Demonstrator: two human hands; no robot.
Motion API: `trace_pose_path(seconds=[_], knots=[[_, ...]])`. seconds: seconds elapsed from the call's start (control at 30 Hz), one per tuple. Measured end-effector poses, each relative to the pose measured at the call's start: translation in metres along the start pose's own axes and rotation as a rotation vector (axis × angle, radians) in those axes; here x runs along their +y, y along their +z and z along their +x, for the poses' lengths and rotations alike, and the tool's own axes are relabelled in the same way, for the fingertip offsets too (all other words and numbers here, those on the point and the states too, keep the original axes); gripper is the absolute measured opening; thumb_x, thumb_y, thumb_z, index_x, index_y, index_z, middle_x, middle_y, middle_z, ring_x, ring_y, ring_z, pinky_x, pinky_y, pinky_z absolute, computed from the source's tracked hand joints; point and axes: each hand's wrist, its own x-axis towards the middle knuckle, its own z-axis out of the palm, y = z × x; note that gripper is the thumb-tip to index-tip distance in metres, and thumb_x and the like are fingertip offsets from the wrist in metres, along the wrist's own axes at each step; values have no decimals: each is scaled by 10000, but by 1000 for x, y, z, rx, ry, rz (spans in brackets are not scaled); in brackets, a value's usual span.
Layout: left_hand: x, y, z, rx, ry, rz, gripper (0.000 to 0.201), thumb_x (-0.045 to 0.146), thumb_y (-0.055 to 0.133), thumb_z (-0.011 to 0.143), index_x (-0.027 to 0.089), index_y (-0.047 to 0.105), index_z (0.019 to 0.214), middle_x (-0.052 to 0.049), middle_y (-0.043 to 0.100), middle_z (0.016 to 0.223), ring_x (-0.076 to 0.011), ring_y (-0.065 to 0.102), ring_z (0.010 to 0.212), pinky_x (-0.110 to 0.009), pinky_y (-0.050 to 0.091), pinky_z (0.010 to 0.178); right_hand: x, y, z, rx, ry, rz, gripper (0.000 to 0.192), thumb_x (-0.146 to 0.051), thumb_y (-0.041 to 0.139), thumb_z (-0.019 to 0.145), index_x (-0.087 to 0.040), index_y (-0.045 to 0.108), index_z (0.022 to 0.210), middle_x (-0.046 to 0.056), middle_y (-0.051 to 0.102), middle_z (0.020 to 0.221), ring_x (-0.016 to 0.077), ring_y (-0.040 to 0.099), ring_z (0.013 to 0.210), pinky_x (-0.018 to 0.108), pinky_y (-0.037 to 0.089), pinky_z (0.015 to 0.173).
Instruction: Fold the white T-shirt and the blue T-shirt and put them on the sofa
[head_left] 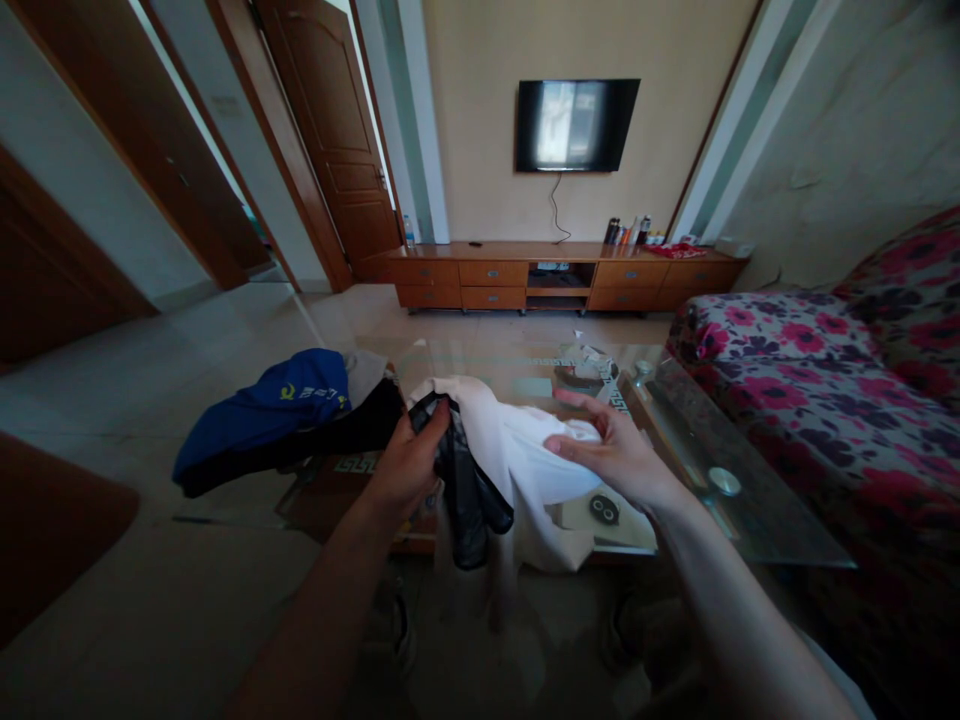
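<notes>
A white garment with black shiny trim [517, 450] hangs bunched between my hands over the front of the glass coffee table [780, 530]. My left hand [412, 450] grips its black edge, thumb on top. At the garment's right side, my right hand [611, 445] pinches the white cloth between thumb and fingers, with the index finger stretched out. Part of the garment droops below the table's front edge. What kind of garment it is, I cannot tell. Left of my hands, a blue and black garment [270, 400] with yellow and white print lies over the table's left end.
Crumpled clear plastic [586, 362] lies toward the table's back right. A floral sofa [795, 380] stands at the right. Across the room are a low wooden cabinet [491, 272] with bottles on top and a wall-mounted television [577, 125]. Wooden doors [330, 130] are at the left.
</notes>
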Motion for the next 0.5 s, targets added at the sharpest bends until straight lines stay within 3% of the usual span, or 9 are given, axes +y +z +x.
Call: trace_pose_path(seconds=[0.17,0.27,0.4,0.5], knots=[[2,0,-4,-127,-186,2,530,571,806,738,175,677,1067,-12,708,808,-164,670,721,-263,523,694,4,-9,-3,-147,160,-62,394,-531,757,827,-165,689,955,-8,620,721,96,521,561,209,369,480],[-1,0,-6,-281,-240,76,508,620,764,752,158,684,946,-12,674,765,-140,621,667,-240,493,629,-3,-7,-7,-62,43,-25,368,-553,637,922,-186,653,937,-25,582,685,94,491,547,210,360,491],[-5,5,-14,-422,-78,354,412,425,848,721,173,694,1008,-21,700,877,-165,636,813,-254,505,740,-13,0,-8,56,-198,-173,311,-506,574,974,-204,648,989,-9,598,756,112,506,618,223,392,551],[-2,14,-28,-501,23,444,372,388,779,802,196,700,1111,-54,727,1022,-208,655,942,-300,517,838,-11,2,-4,173,-364,-355,274,-460,548,992,-213,667,1010,24,631,844,149,556,732,259,451,659]])
